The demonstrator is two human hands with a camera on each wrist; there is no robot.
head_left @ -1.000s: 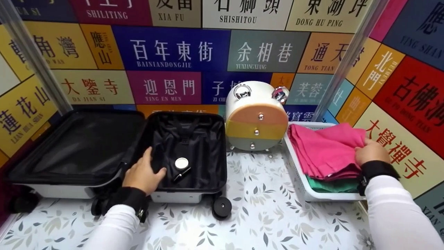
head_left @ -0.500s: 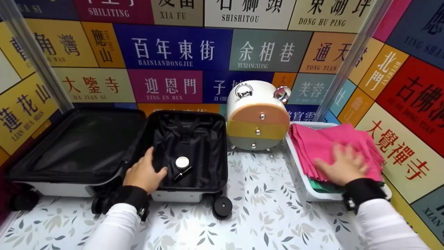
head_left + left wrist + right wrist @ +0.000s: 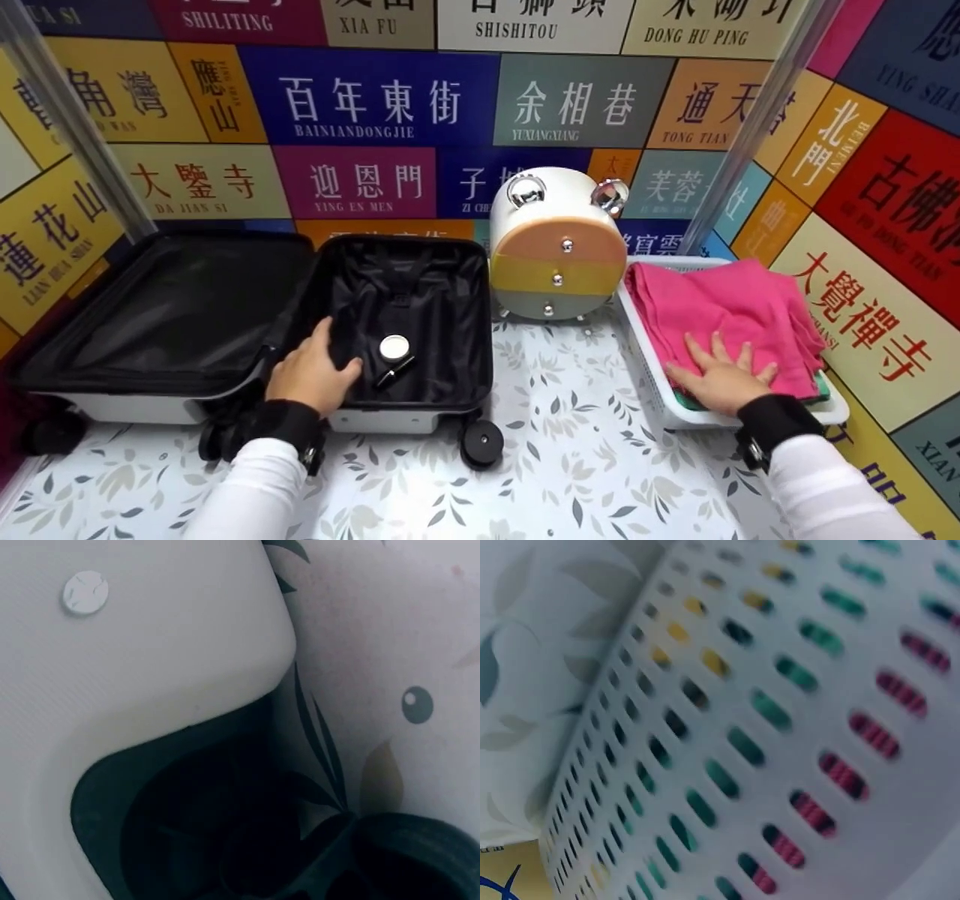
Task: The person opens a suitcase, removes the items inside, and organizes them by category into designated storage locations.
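Observation:
A small black-lined suitcase (image 3: 405, 300) lies open on the floral table, its lid (image 3: 165, 315) flat to the left. My left hand (image 3: 311, 375) rests on the near rim of the right half, fingers relaxed. Beside it inside lie a round silver compact (image 3: 394, 347) and a dark tube (image 3: 395, 370). My right hand (image 3: 720, 379) lies flat with spread fingers on a folded pink cloth (image 3: 727, 307) in a white perforated basket (image 3: 660, 390). Green cloth (image 3: 823, 387) shows under the pink. The right wrist view shows only the basket wall (image 3: 780, 727); the left wrist view shows the suitcase's white shell (image 3: 135, 667).
A round white mini drawer chest (image 3: 556, 247) with orange, yellow and grey drawers stands between suitcase and basket. The suitcase's black wheel (image 3: 481, 444) sticks out toward me. Colourful sign walls close in the back and right side. Floral tabletop (image 3: 555, 465) lies in front.
My right hand moved from the far right edge of the pink cloth stack to its near left part and now lies flat on it. The left hand has stayed put.

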